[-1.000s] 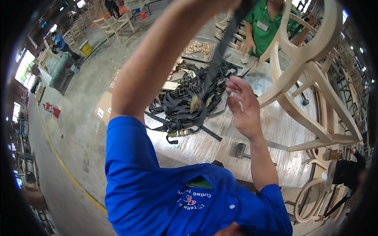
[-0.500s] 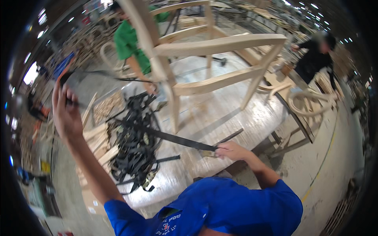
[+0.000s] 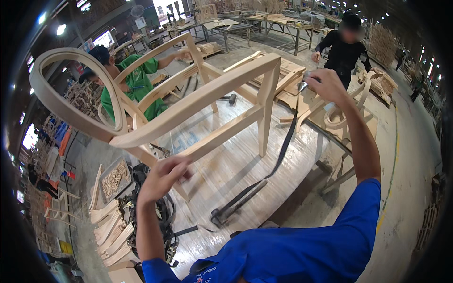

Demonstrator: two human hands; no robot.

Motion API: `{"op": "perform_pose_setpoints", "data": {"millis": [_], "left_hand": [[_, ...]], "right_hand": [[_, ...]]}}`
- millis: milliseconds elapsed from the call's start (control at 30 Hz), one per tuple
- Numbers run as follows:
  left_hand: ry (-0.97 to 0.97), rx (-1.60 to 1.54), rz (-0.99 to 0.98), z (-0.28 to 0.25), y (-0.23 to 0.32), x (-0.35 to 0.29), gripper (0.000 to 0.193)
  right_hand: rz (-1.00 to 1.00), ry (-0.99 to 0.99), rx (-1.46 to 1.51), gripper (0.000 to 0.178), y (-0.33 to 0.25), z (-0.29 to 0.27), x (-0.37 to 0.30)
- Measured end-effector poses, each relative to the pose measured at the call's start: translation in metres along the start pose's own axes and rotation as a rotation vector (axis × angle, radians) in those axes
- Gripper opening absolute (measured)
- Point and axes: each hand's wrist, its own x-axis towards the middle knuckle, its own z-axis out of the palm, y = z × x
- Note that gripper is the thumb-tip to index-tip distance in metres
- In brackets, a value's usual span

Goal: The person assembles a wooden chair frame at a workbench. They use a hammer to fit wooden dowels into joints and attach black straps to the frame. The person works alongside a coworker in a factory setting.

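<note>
A bare wooden chair frame [image 3: 203,101] with an oval back stands on the film-covered table [image 3: 236,174]. My right hand [image 3: 325,85] is raised beyond the chair's right side, closed on the metal buckle end of a black strap [image 3: 283,151]. The strap hangs from it and trails down to the tabletop beside a hammer [image 3: 240,203]. My left hand [image 3: 163,179], its fingers smeared by motion, is at the chair's lower left rail; whether it touches the wood I cannot tell. Behind my left forearm lies a tangled heap of black straps [image 3: 167,212].
A person in green [image 3: 146,85] works behind the chair, and a person in black [image 3: 342,54] stands at the far right. Curved wooden parts [image 3: 337,118] rest on a side bench. Left are stacked wood pieces [image 3: 111,231] and a tray of small pieces [image 3: 115,179]. Another hammer [image 3: 230,99] lies farther back.
My right hand has risen from the near tabletop to the upper right with a strap end. My left hand has come down from the upper left to the chair. The view has shifted.
</note>
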Motion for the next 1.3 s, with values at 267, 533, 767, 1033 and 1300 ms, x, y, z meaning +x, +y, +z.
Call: {"op": "perform_pose_setpoints", "data": {"millis": [267, 533, 767, 1033, 1300], "left_hand": [[0.18, -0.26, 0.209, 0.104, 0.045, 0.273, 0.043], [-0.017, -0.744, 0.337, 0.12, 0.076, 0.351, 0.049], [0.324, -0.935, 0.216, 0.025, 0.068, 0.253, 0.02], [0.557, -0.937, 0.018, 0.016, 0.003, 0.117, 0.019], [0.231, -0.508, 0.021, 0.033, 0.013, -0.017, 0.031]], "right_hand": [[-0.219, -0.084, 0.188, 0.014, -0.018, 0.046, 0.101], [-0.249, 0.022, 0.342, 0.013, 0.016, 0.064, 0.108], [-0.315, 0.305, 0.061, 0.025, 0.048, 0.033, 0.043], [-0.194, 0.39, -0.073, 0.014, -0.047, -0.004, -0.069], [-0.069, 0.3, 0.117, 0.044, -0.236, 0.075, -0.116]]}}
